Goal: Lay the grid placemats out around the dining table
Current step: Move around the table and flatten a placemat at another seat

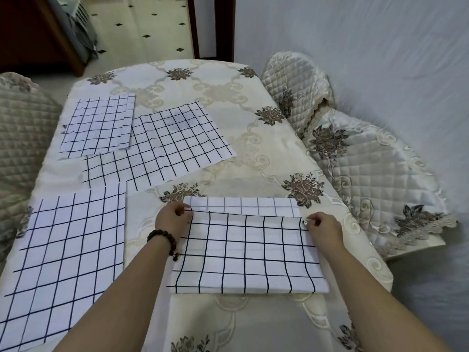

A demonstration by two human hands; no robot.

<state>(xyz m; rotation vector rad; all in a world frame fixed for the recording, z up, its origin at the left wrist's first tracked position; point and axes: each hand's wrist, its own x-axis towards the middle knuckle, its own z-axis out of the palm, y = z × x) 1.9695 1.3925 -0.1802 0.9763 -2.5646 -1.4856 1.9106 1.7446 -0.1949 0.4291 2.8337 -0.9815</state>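
Observation:
A white placemat with a dark grid (pixel 248 252) lies near the table's front edge, with its far part folded so a paler flap (pixel 241 204) shows beyond it. My left hand (pixel 172 218) pinches the fold's left corner. My right hand (pixel 323 228) pinches its right corner. Another grid placemat (pixel 63 255) lies flat at the front left. Further back, a large placemat (pixel 167 146) lies askew in the middle. A smaller placemat (pixel 99 125) at the back left overlaps its corner.
The dining table (pixel 228 97) wears a cream floral cloth. Quilted chair covers stand at the right (pixel 368 168) and at the left (pixel 20 138). A grey wall runs along the right, and a tiled floor (pixel 142 24) shows beyond the far edge.

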